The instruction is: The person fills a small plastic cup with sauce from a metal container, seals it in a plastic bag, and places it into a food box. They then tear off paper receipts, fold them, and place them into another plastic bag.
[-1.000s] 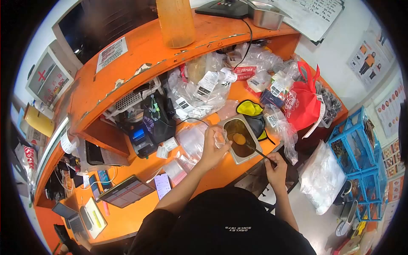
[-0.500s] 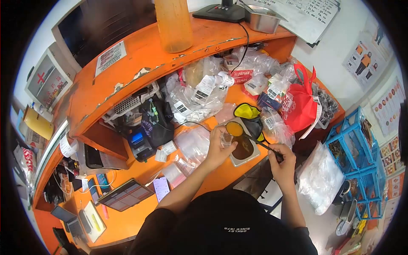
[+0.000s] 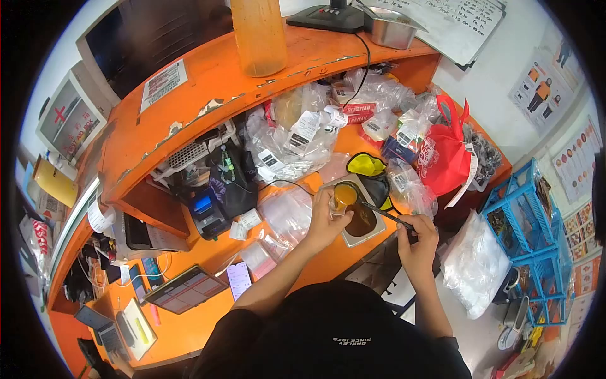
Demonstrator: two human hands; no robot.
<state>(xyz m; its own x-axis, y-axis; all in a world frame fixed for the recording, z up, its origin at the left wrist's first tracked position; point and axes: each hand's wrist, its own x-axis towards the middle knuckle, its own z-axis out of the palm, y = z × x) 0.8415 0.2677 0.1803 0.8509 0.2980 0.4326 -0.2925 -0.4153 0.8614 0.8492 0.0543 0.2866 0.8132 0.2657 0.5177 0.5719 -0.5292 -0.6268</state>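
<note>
My right hand (image 3: 418,237) is closed round the dark handle of a ladle (image 3: 391,216), whose bowl holds orange-brown sauce. The ladle's bowl is tilted at the top of a small clear plastic container (image 3: 338,208), which my left hand (image 3: 323,221) grips from the side. Under both sits a rectangular metal pan (image 3: 356,240) with brown sauce (image 3: 364,222) in it, at the edge of the orange counter. My left fingers partly cover the container.
Beyond the pan lie a black-and-yellow pouch (image 3: 367,165), filled plastic bags (image 3: 284,148) and a red bag (image 3: 445,155). Left are a phone (image 3: 239,280), a tablet (image 3: 186,290) and a card terminal (image 3: 209,216). Blue baskets (image 3: 530,221) stand right. Another person's hand (image 3: 120,364) shows lower left.
The ladle's bowl has tipped and lowered toward the clear container, and sauce now shows at the container. My right hand has shifted slightly; my left hand has stayed put.
</note>
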